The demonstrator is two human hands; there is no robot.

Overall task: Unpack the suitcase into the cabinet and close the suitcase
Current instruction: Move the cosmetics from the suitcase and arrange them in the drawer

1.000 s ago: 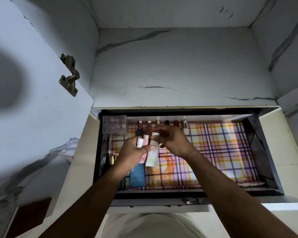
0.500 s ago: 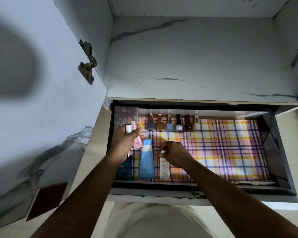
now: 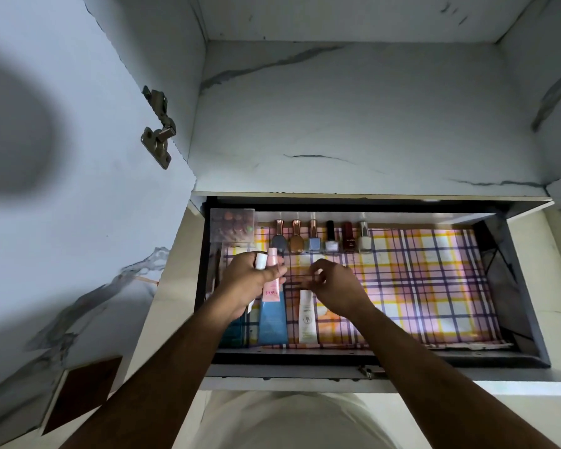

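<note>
Nearest the camera – a pale shirt [image 3: 289, 422] at the bottom edge, both bare forearms reaching up from it into an open cabinet drawer [image 3: 528, 306].

Drawer front rail had a small metal latch [image 3: 368, 371] just right of centre. Drawer floor was lined with a plaid sheet [image 3: 428, 286], pink/yellow/purple.

Near-left part of the drawer, lying flat side by side: a dark teal item [image 3: 232, 332] mostly hidden under the left wrist, then a blue tube [image 3: 272, 322], then a white tube [image 3: 306, 319].

Left hand [image 3: 250, 283] was over that group, grip clenched on two tubes held upright – a pink tube [image 3: 271, 277] with lettering and a white-capped tube [image 3: 260, 260] beside it. The pink tube's lower end overlapped the top of the blue tube in view; contact unclear.

Right hand [image 3: 334, 286] sat just beside the left, above the white tube's cap end, fingers curled loosely. Nothing visible in that grip; fingertips blurred, so can't tell for sure.

Further back, along the rear wall: a clear-lidded eyeshadow palette [image 3: 232, 225] in the left corner, then a row of six nail polish bottles [image 3: 321, 238] standing upright.

Right half of the liner carried nothing.

Above the drawer – a marble-pattern shelf [image 3: 353, 124]. Open cabinet door [image 3: 78, 222] on the left with a metal hinge [image 3: 158, 128].

Suitcase not in view.
</note>
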